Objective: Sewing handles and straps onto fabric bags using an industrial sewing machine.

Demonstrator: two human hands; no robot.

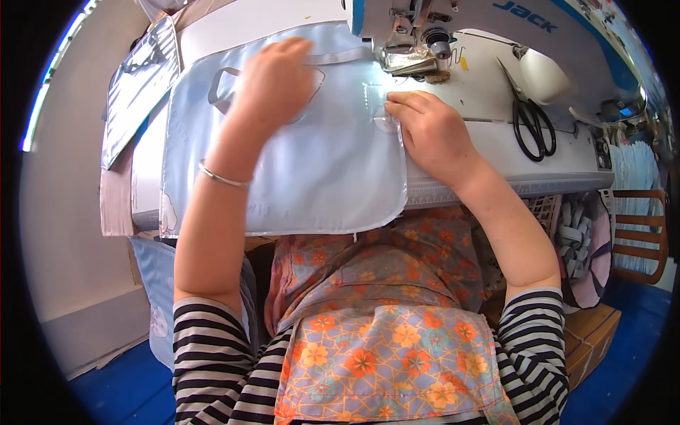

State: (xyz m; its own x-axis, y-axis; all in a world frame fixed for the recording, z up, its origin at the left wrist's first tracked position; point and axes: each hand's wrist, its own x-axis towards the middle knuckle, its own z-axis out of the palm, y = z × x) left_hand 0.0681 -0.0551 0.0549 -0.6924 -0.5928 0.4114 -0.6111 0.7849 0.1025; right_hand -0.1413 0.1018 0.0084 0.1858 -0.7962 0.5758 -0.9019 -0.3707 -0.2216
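Observation:
A light blue fabric panel (319, 170) with a glossy clear layer lies flat on the sewing table, its far right part beside the presser foot of the sewing machine (411, 64). A grey strap (340, 57) crosses its upper part toward the needle area, and a loop of strap stands up on the left. My left hand (278, 81) is over the strap with curled fingers; whether it grips the strap is hidden. At the panel's right edge, just below the lit presser foot, my right hand (432, 131) has its fingertips pressed together on the panel.
Black-handled scissors (531, 124) lie right of the machine's needle area. Another clear-covered panel (138, 92) rests at the far left. Below the table's right end are a basket with grey straps (574, 237), a cardboard box (595, 340) and a wooden chair (641, 234).

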